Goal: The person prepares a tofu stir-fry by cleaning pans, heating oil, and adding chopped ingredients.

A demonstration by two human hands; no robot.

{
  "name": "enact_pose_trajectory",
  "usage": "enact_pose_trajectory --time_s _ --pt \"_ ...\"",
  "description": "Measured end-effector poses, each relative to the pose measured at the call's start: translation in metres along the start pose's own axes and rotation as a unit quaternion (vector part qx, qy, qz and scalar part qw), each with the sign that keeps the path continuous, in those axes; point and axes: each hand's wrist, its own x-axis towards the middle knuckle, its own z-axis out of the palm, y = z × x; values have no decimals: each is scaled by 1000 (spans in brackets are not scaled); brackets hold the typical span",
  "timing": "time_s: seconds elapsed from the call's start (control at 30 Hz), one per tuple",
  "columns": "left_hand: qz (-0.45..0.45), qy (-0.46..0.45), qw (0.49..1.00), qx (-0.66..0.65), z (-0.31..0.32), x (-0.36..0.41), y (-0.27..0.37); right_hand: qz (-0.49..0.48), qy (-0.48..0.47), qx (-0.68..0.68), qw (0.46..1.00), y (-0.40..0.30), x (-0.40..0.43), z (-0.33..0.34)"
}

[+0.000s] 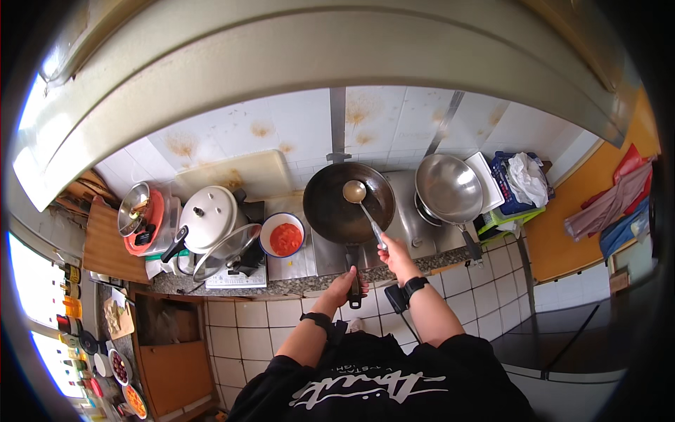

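Note:
A dark wok point(332, 211) rests on the stove, its black handle pointing towards me. My left hand point(347, 287) is closed around that handle. My right hand point(393, 256) grips the handle of a metal ladle point(354, 192), whose bowl is over the inside of the wok. Left of the wok, a white bowl with a blue rim point(264, 236) holds chopped red pieces that look like tomato point(286, 240). A second, steel pan point(448, 187) sits on the burner at the right.
A pressure cooker point(207, 219) and a glass lid point(245, 242) stand left of the bowl, near an induction cooktop point(237, 278). A cutting board point(253, 171) leans on the tiled wall. A range hood point(337, 47) spans above. At far right is a blue basket point(506, 184).

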Motion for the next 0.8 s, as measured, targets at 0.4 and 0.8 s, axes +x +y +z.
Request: enact_pose_trajectory --time_s 0.4,0.8 --pt "17 52 995 83 6 -6 8 -441 14 -714 543 -119 -50 -44" --pt "20 63 996 66 -19 -3 3 -380 -9 -714 588 -42 -178 -42"
